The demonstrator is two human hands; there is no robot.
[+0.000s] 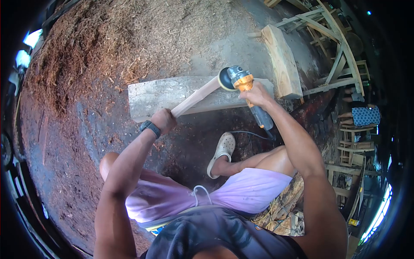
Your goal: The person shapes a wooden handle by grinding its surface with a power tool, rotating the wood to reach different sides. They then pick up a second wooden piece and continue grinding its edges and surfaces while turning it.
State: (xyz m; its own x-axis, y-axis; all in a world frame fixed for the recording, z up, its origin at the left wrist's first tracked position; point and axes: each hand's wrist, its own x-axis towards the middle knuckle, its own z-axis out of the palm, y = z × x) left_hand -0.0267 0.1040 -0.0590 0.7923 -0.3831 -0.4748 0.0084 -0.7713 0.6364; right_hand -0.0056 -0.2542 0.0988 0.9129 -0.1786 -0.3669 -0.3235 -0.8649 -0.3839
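My left hand (163, 121), with a watch on its wrist, is closed around the near end of a narrow wooden strip (196, 97). The strip slants up to the right across a thick, rough wooden beam (161, 92) lying on the ground. In my right hand (257, 93) is an orange and grey angle grinder (244, 80), gripped by its body. The grinder's round disc (226, 79) meets the far end of the strip. Whether the disc is spinning cannot be made out.
Wood shavings (129, 39) cover the ground beyond the beam. A second pale timber block (282, 62) stands by the beam's right end. Wooden frames (340, 47) fill the right side, with another person (365, 115) farther off. A cable (250, 133) runs near my shoe (222, 152).
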